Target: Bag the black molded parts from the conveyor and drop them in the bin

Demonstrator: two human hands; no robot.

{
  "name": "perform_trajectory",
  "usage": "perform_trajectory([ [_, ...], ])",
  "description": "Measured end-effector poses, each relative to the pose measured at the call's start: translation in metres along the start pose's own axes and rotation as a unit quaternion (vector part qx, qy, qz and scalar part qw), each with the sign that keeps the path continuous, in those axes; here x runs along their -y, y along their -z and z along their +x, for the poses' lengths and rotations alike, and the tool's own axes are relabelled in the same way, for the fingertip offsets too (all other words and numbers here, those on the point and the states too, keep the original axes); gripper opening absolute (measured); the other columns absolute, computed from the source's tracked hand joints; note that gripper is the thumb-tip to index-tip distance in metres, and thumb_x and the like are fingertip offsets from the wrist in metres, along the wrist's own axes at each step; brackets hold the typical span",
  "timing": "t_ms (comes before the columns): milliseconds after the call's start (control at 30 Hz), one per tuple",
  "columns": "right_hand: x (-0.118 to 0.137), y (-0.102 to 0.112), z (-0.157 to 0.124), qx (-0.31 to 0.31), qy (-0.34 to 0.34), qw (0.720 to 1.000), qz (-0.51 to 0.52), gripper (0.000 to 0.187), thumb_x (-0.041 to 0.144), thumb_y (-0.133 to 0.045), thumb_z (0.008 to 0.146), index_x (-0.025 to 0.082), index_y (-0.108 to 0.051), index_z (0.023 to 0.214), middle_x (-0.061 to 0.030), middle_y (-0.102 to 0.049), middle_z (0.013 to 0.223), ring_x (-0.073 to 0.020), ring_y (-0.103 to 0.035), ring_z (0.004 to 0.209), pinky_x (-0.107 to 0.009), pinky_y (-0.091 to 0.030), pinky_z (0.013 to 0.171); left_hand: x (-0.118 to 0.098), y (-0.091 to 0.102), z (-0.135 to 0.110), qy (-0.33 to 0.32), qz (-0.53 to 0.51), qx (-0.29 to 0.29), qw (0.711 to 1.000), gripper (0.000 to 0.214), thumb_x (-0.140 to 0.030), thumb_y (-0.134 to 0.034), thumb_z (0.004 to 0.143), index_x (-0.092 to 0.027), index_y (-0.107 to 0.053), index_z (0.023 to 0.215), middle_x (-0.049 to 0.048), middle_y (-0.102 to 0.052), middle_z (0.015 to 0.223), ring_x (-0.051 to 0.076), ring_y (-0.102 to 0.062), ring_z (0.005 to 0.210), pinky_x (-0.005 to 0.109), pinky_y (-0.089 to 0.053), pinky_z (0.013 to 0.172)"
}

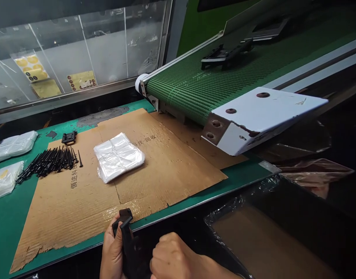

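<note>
Desk [9,217]: green top, running the whole width in front of the person, and nearly everything here sits on it.
Conveyor [195,85]: green ribbed belt coming in over the desk's far right corner, its white end plate hanging above the desk.
Cardboard sheet [166,166]: flattened and brown, spread over the middle of the desk, with its torn edge along the desk's near edge.
Lined box [268,240]: past the desk's right end, set lower, open at the top, with dark plastic film over its rim.
Belt parts [224,56]: black flat mouldings lying on the conveyor, well up from its end.
Bag stack [118,157]: clear plastic bags, neatly piled in the centre of the cardboard.
Pin pile [48,161]: there's a heap of thin black pins at the cardboard's left edge, one lying loose just beside it.
White packets [15,144]: soft bundles near the desk's left edge, beyond the pins.
Left hand [112,252]: just off the desk's near edge, wrapped around the black part, thumb up by its top.
Right hand [172,257]: beside the left, fingers curled shut around the part's lower end.
Black part [128,240]: upright between both hands, its top poking over the desk's near edge.
Small bracket [69,137]: black, alone at the cardboard's far left corner.
</note>
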State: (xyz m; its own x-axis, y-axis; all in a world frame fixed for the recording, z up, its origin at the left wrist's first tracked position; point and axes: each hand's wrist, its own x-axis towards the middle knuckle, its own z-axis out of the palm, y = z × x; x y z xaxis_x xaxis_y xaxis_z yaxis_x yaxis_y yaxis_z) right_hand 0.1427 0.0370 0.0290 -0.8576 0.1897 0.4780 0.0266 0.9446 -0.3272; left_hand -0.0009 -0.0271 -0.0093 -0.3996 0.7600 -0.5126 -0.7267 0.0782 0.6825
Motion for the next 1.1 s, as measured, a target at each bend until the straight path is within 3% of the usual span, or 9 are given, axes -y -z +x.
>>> perform_trajectory([
  [133, -0.003, 0.004, 0.010, -0.077, -0.110, 0.990, 0.034, 0.042, 0.020, -0.017, 0.096, 0.019, -0.044, 0.064, 0.0010, -0.049, 0.053, -0.0105, -0.044, 0.047, -0.025, -0.033, 0.052, 0.004, 0.002, 0.003, -0.064, 0.033, -0.017, 0.997, 0.058, -0.044, -0.076, 0.057, -0.018, -0.057, 0.106, -0.0052, -0.052, 0.053, 0.008, -0.049, 0.044, 0.018, -0.037, 0.041],
  [367, -0.009, -0.011, 0.019, -0.069, -0.151, 0.986, -0.021, 0.038, 0.017, -0.022, 0.094, 0.019, -0.042, 0.062, 0.0027, -0.048, 0.050, -0.0099, -0.043, 0.043, -0.024, -0.028, 0.048, 0.007, 0.010, 0.003, -0.117, 0.047, -0.028, 0.992, 0.056, -0.041, -0.081, 0.050, -0.017, -0.063, 0.097, 0.0049, -0.068, 0.082, 0.016, -0.061, 0.067, 0.019, -0.046, 0.052],
  [467, -0.021, -0.015, 0.019, -0.097, -0.175, 0.977, -0.070, 0.037, 0.017, -0.026, 0.093, 0.019, -0.044, 0.062, 0.0025, -0.049, 0.049, -0.0107, -0.045, 0.043, -0.025, -0.026, 0.047, 0.002, 0.016, 0.007, 0.032, -0.015, 0.171, 0.985, 0.034, -0.040, -0.074, 0.061, -0.020, -0.064, 0.087, -0.0016, -0.061, 0.058, 0.010, -0.053, 0.045, 0.018, -0.040, 0.038],
  [533, -0.032, -0.013, 0.020, -0.125, -0.204, 0.966, -0.097, 0.038, 0.018, -0.026, 0.094, 0.019, -0.046, 0.062, 0.0025, -0.049, 0.048, -0.0105, -0.045, 0.043, -0.024, -0.026, 0.047, -0.003, 0.021, 0.010, 0.164, -0.055, 0.332, 0.927, 0.023, -0.040, -0.072, 0.064, -0.020, -0.062, 0.070, -0.0057, -0.049, 0.043, 0.006, -0.040, 0.030, 0.017, -0.032, 0.029],
  [600, -0.045, -0.007, 0.019, -0.143, -0.230, 0.954, -0.126, 0.040, 0.021, -0.026, 0.095, 0.019, -0.048, 0.062, 0.0020, -0.050, 0.049, -0.0104, -0.046, 0.044, -0.023, -0.027, 0.048, -0.006, 0.026, 0.011, 0.250, -0.080, 0.397, 0.880, 0.027, -0.043, -0.066, 0.069, -0.020, -0.056, 0.060, -0.0082, -0.037, 0.036, 0.004, -0.028, 0.024, 0.016, -0.023, 0.025],
  [733, -0.080, 0.008, 0.008, -0.131, -0.293, 0.917, -0.236, 0.031, 0.022, -0.033, 0.092, 0.018, -0.058, 0.074, -0.0027, -0.058, 0.061, -0.0148, -0.051, 0.055, -0.025, -0.030, 0.053, -0.008, 0.029, 0.005, 0.295, -0.141, 0.337, 0.883, 0.031, -0.048, -0.046, 0.082, -0.022, -0.058, 0.070, -0.0067, -0.039, 0.044, 0.003, -0.026, 0.027, 0.015, -0.022, 0.025],
  [900, -0.118, 0.013, -0.008, -0.015, -0.375, 0.858, -0.352, 0.024, 0.009, -0.041, 0.081, 0.017, -0.063, 0.088, -0.0080, -0.058, 0.069, -0.0216, -0.052, 0.066, -0.029, -0.031, 0.057, -0.001, 0.015, -0.009, 0.184, -0.180, 0.195, 0.946, 0.028, -0.047, -0.056, 0.075, -0.027, -0.063, 0.094, 0.0038, -0.057, 0.088, 0.010, -0.053, 0.066, 0.020, -0.044, 0.054],
  [1000, -0.121, 0.012, -0.010, 0.013, -0.370, 0.851, -0.372, 0.024, 0.008, -0.042, 0.079, 0.015, -0.063, 0.090, -0.0125, -0.058, 0.079, -0.0265, -0.050, 0.075, -0.033, -0.034, 0.062, 0.001, 0.006, -0.015, 0.189, -0.232, 0.183, 0.937, 0.030, -0.044, -0.059, 0.073, -0.027, -0.064, 0.096, 0.0038, -0.058, 0.089, 0.012, -0.055, 0.075, 0.022, -0.045, 0.062],
  [1100, -0.105, 0.011, -0.004, -0.055, -0.330, 0.879, -0.339, 0.023, 0.013, -0.040, 0.084, 0.012, -0.060, 0.097, -0.0152, -0.059, 0.087, -0.0286, -0.050, 0.081, -0.038, -0.037, 0.066, -0.001, -0.001, -0.017, 0.187, -0.286, 0.189, 0.921, 0.027, -0.039, -0.060, 0.072, -0.025, -0.066, 0.094, 0.0033, -0.059, 0.086, 0.012, -0.056, 0.075, 0.022, -0.044, 0.063],
])
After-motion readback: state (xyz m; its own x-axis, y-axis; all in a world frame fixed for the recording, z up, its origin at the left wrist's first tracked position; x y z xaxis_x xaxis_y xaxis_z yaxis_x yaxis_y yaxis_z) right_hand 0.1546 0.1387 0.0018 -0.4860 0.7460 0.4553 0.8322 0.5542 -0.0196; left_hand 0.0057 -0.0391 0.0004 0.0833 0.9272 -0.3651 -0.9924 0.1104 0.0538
